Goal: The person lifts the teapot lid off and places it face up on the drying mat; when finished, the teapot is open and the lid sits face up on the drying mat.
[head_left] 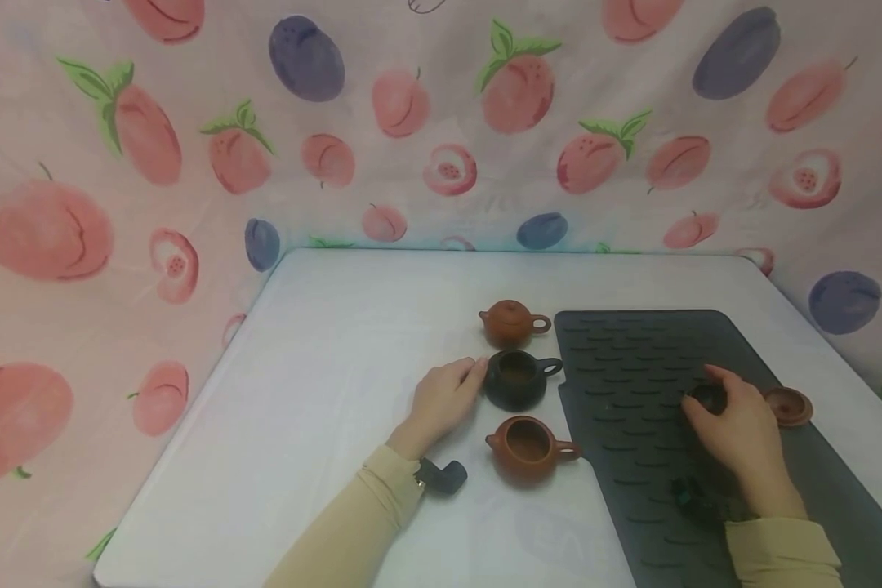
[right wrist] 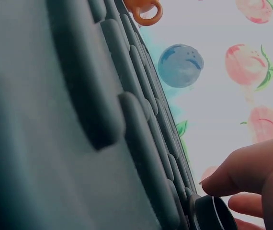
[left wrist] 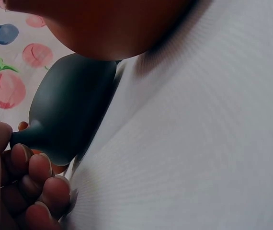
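In the head view my left hand (head_left: 447, 400) is at the left side of an open black teapot (head_left: 515, 392) on the white table. Thumb and fingers pinch the teapot's short spout (left wrist: 25, 137) in the left wrist view. Over on the dark ridged mat, my right hand (head_left: 742, 425) curves its thumb and forefinger round a small black lid (head_left: 708, 398). The right wrist view has fingertips right at that lid's rim (right wrist: 206, 211); part of the lid is cut off by the frame.
A lidded brown teapot (head_left: 510, 324) stands behind the black one, and a lidless reddish-brown teapot (head_left: 527, 449) in front. A brown lid (head_left: 788, 407) lies upside down by the right edge of the mat (head_left: 625, 457). Fruit-print cloth (head_left: 412, 188) hangs behind the table.
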Demonstrator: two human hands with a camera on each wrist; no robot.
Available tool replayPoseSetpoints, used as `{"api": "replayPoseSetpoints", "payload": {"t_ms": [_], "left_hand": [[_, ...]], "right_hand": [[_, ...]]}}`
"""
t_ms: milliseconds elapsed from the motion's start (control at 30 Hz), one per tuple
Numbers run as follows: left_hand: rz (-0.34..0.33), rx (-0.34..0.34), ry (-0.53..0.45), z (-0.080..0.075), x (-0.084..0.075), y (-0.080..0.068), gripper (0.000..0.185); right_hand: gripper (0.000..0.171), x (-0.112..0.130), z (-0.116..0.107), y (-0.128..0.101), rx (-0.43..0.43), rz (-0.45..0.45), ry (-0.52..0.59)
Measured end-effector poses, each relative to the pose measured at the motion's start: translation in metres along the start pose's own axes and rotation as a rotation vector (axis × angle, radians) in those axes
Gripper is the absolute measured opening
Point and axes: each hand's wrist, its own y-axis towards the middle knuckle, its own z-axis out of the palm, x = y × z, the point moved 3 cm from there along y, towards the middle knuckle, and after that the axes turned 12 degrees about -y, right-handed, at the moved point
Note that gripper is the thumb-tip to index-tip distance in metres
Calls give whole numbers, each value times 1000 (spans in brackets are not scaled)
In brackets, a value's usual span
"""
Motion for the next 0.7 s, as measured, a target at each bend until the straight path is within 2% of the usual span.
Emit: {"api": "replayPoseSetpoints", "payload": {"t_ms": [333,567,700], "left_hand": [[-3,-6,9,-1,1,0,47],[24,-38,-22,-2,-1,1,48],[17,-53,-31,-2,0,1,47]], "right_hand": [[58,3,-1,0,1,4,7],[59,4,-3,0,-7,14,14],[58,7,-5,1,-34,6,2]]}}
